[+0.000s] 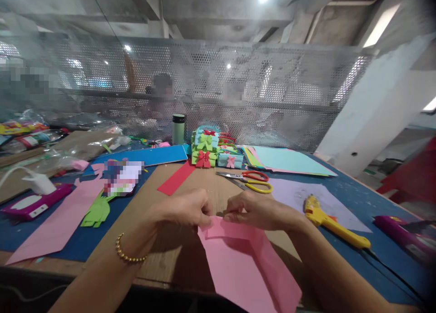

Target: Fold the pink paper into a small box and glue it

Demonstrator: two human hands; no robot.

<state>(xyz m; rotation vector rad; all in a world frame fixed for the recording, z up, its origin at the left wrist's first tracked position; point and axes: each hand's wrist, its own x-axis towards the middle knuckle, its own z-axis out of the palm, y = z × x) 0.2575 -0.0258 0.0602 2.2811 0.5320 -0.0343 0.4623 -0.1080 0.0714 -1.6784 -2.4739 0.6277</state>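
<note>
Head view: pink folded paper (235, 263) at six o'clock; left hand (189, 207) and right hand (255, 209) both pinch its far edge. Judged light, flexible, easily creased; best gripped lightly along folds. Yellow glue gun (335, 226) lies at four o'clock.

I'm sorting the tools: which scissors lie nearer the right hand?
The yellow-handled scissors: they lie on the side toward the right hand, while the red-handled scissors lie farther back.
</note>
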